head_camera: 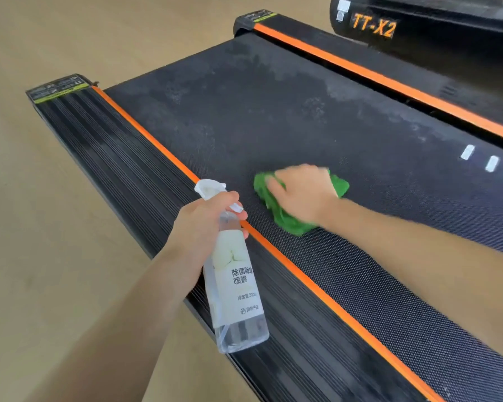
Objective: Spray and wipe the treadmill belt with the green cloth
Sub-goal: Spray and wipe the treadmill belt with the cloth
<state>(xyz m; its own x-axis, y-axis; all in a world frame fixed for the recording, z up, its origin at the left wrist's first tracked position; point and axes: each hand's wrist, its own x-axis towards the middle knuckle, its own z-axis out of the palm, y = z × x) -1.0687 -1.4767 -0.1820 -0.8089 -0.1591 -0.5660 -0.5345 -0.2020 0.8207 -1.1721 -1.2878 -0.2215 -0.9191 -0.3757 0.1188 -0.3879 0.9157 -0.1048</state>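
- My right hand (302, 195) lies palm down on the green cloth (285, 219), fingers spread and pressing it flat against the treadmill belt (273, 117); the hand is a little blurred.
- The cloth is bunched under that palm, green folds showing past my fingertips, beyond my knuckles and below my wrist.
- My left hand (204, 227) is wrapped around the neck of a spray bottle (235, 285), forefinger curled by the white trigger head, nozzle pointing away from me.
- The bottle hangs clear and nearly upright from my left hand, above the ribbed black side rail (114, 169), its base nearer to me than my knuckles; a little clear liquid sits at the bottom and the white label carries printed characters.
- Between my two hands runs the near orange stripe (302, 274) that edges the belt.
- Beyond my right hand the belt shows pale, dusty-looking patches; to the right of that hand are short white dashes (491, 163) printed on the belt.
- Past the belt, well beyond my right hand, lie the far orange stripe (389, 82) and a black housing (418, 24) lettered "TT-X2".
- To the left of my left forearm is a pale wood-look floor (55, 256).
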